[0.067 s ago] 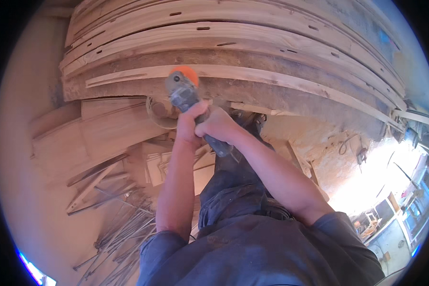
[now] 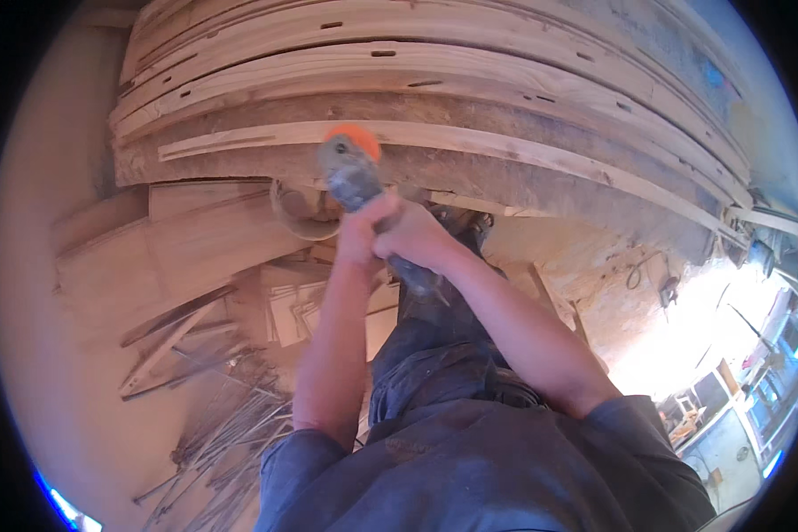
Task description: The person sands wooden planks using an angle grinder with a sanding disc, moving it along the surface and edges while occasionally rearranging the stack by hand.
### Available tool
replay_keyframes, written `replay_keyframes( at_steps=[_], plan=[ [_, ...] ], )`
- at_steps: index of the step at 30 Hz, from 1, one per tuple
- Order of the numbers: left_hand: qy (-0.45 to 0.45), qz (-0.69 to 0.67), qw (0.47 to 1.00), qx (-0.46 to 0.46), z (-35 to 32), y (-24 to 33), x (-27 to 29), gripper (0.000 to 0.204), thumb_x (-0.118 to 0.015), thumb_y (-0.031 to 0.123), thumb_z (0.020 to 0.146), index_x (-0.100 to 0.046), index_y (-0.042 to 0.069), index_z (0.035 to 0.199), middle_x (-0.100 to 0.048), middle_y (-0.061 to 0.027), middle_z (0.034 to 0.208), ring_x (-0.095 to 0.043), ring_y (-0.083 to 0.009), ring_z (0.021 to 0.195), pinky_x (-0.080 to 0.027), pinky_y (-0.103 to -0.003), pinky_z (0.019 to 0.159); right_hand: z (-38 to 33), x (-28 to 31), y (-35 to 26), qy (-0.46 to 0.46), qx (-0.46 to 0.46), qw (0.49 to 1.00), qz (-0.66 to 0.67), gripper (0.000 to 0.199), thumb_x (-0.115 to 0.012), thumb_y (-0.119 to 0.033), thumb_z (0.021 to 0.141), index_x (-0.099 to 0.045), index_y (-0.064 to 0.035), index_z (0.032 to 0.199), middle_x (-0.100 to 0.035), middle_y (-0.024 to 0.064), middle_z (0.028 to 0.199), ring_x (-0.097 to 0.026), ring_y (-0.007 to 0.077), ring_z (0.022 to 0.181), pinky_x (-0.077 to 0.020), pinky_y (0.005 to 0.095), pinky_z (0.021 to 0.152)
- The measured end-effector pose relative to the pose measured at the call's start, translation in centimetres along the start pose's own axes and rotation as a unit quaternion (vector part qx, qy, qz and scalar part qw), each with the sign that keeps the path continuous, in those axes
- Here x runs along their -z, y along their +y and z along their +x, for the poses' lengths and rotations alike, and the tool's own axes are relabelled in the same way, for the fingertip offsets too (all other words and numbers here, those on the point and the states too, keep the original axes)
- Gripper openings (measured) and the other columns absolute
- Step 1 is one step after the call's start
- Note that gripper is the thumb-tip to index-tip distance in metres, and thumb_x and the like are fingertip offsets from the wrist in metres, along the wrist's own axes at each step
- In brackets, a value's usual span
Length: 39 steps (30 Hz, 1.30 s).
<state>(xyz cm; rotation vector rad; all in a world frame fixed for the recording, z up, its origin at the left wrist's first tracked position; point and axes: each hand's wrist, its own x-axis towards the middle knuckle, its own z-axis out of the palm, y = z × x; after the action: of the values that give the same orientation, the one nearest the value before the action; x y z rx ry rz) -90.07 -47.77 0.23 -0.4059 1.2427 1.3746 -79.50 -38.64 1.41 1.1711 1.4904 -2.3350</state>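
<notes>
Both hands close around a grey angle grinder (image 2: 356,182), which serves here as the landmark. The left hand (image 2: 361,232) wraps the grinder's body from its near side, fingers pressed tight about the housing. The right hand (image 2: 414,238) lies just beside the left, touching it, and its grip is clenched on the rear handle of the grinder, whose dark tail end pokes out below the fist toward the person's legs. Both forearms run from the lower edge of the view up to the tool.

At the far end of the grinder sits an orange sanding disc (image 2: 355,138), blurred, so its surface cannot be read. The disc meets a long pale curved wooden plank (image 2: 523,151), which stretches away to both sides of the grinder. Beyond the grinder, further from the person, more curved planks (image 2: 417,53) are stacked one behind another, several with small dark slots cut in them. A darker, rough plank (image 2: 470,111) lies between that stack and the pale one.

Just left of the grinder and a little nearer the person, a curled strip of wood (image 2: 297,217) forms a loop. Further left and nearer still, flat boards (image 2: 177,239) and thin offcuts (image 2: 213,355) lie in a loose heap on the floor. Below the grinder are the person's dark trousers (image 2: 443,355) and a blue-grey shirt (image 2: 470,470). Far to the right of the grinder, a sunlit patch of floor (image 2: 665,346) shows.
</notes>
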Motion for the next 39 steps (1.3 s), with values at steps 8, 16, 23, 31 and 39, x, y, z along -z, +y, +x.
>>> replay_keyframes(
  at_steps=[8,16,23,31,39],
  plan=[
    [-0.046,0.151,0.988,-0.004,-2.0,-6.7,-8.0,0.028,-0.087,0.015,0.075,-0.073,0.002,0.096,-0.071,-0.0035,0.087,-0.066,-0.0136,0.074,-0.054,-0.033,0.070,-8.5,5.8,4.9,0.083,-0.033,0.986,0.140,0.041,-0.075,-0.003,0.065,-0.067,0.0001,0.105,-0.070,0.0062,0.091,-0.068,0.0158,0.083,-0.0560,0.0328,0.073],
    [-0.014,0.051,0.998,-0.015,-0.9,-2.0,-3.2,0.026,-0.083,0.015,0.080,-0.071,0.002,0.099,-0.071,-0.0060,0.091,-0.068,-0.0162,0.077,-0.056,-0.035,0.072,-3.2,1.7,0.8,0.028,-0.008,0.998,0.047,0.043,-0.076,-0.010,0.064,-0.066,0.0020,0.104,-0.069,0.0053,0.090,-0.066,0.0150,0.082,-0.0549,0.0322,0.073],
    [-0.064,0.166,0.984,-0.009,-1.4,-8.0,-10.2,0.022,-0.084,0.017,0.079,-0.072,0.004,0.092,-0.071,-0.0043,0.088,-0.067,-0.0151,0.074,-0.054,-0.033,0.069,-9.5,7.6,4.8,0.149,-0.015,0.984,0.093,0.038,-0.076,-0.009,0.063,-0.068,0.0004,0.099,-0.069,0.0045,0.088,-0.067,0.0149,0.080,-0.0551,0.0321,0.071],
    [-0.123,0.351,0.928,0.007,-0.5,-15.5,-18.3,0.028,-0.088,0.022,0.071,-0.072,0.003,0.084,-0.071,-0.0053,0.080,-0.066,-0.0135,0.069,-0.055,-0.033,0.066,-16.3,15.0,10.0,0.231,0.014,0.949,0.215,0.038,-0.078,-0.007,0.064,-0.069,-0.0019,0.101,-0.069,0.0041,0.088,-0.067,0.0146,0.078,-0.0551,0.0320,0.069],
    [-0.099,0.247,0.964,0.016,0.0,-11.2,-15.2,0.035,-0.088,0.022,0.072,-0.071,0.002,0.095,-0.071,-0.0065,0.090,-0.066,-0.0140,0.076,-0.055,-0.033,0.072,-12.6,12.3,7.0,0.183,-0.003,0.962,0.201,0.034,-0.076,-0.004,0.069,-0.068,-0.0003,0.102,-0.070,0.0071,0.084,-0.069,0.0177,0.072,-0.0574,0.0320,0.066]
  ],
)
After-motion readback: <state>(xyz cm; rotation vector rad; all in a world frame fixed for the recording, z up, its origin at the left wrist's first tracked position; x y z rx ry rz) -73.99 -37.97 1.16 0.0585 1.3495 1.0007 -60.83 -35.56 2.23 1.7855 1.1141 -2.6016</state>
